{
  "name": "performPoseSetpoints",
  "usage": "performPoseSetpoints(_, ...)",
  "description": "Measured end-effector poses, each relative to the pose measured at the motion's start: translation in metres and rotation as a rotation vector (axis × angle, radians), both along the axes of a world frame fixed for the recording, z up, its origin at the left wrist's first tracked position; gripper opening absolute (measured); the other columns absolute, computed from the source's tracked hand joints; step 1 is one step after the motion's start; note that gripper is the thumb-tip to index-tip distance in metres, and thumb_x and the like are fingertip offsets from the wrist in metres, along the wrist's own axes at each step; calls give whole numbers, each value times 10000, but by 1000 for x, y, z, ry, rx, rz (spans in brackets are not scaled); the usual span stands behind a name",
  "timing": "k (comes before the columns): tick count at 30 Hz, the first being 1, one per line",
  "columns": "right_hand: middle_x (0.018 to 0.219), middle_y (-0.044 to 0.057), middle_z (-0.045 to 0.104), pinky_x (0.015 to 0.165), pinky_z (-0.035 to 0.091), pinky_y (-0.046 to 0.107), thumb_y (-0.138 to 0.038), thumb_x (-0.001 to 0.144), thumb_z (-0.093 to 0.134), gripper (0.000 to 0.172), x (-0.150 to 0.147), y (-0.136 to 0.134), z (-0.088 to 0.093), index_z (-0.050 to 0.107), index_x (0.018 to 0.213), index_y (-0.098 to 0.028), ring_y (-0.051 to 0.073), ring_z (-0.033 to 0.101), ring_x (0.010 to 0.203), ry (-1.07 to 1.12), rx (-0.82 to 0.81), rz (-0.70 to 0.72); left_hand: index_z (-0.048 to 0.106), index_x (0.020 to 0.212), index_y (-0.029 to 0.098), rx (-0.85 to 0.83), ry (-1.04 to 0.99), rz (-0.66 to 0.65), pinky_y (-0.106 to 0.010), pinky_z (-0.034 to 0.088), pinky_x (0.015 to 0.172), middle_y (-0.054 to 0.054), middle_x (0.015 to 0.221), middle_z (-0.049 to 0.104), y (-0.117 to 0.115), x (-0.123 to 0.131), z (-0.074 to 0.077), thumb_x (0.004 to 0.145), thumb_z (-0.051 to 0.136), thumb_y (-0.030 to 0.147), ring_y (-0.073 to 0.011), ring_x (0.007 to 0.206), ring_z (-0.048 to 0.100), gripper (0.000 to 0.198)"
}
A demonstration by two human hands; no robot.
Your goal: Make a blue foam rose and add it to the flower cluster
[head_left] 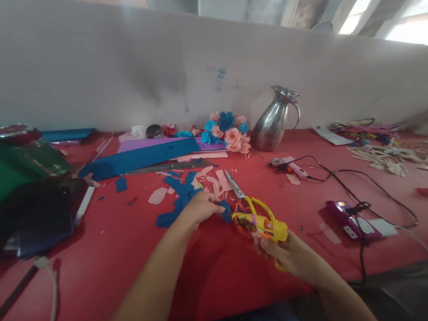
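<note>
My left hand (202, 207) is closed in a pinch on a small blue paper piece (226, 212), just left of the tool's tip. In my right hand (278, 250) is a yellow glue gun (259, 223), its front dark and stained, pointing left at that piece. The fingers wrap its lower side, and its trigger is hidden. Right behind the glue gun lie scissors (234, 184) with yellow handles, blades pointing away from me. Blue paper cutouts (181, 196) and pink paper scraps (216, 181) are scattered beyond my left hand.
Paper flowers (230, 131) and a steel jug (275, 120) stand by the wall. Long blue paper (144, 156) lies at the back. A corded pink tool (293, 167) and a purple power strip (354, 220) sit right. At left are a dark bag (42, 215) and a plastic jar (37, 151).
</note>
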State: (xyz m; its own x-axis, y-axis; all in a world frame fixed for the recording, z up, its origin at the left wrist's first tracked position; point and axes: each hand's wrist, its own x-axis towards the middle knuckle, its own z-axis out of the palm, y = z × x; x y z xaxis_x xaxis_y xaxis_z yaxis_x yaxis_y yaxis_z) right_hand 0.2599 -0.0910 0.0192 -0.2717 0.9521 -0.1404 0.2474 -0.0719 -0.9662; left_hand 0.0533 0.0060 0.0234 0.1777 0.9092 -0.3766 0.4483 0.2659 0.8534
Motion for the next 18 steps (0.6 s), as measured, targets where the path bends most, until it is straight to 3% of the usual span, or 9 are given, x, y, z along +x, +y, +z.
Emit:
performPoseSetpoints(6, 686, 10, 591, 547, 427, 244, -510, 835, 532, 332, 0, 4, -13, 669, 917, -218, 134, 501, 595, -150, 27, 59, 598, 561, 180, 115, 316, -89, -256, 350, 576, 9, 580, 603, 7, -7, -4, 558, 682, 215, -155, 617, 550, 91)
performPoseSetpoints(11, 613, -12, 555, 500, 391, 237, -485, 832, 543, 318, -1, 8, -10, 671, 1009, -255, 125, 458, 525, -178, 7, 40, 621, 568, 188, 147, 383, -113, -254, 345, 567, -17, 627, 645, 8, -10, -5, 552, 680, 218, -169, 642, 577, 69)
performPoseSetpoints(18, 591, -9, 549, 491, 379, 245, -505, 787, 584, 285, -4, 12, -9, 676, 807, -236, 137, 459, 528, -166, -25, 53, 653, 585, 193, 165, 413, -154, -254, 329, 540, -10, 590, 619, 8, -12, -7, 556, 669, 225, -158, 590, 549, 46)
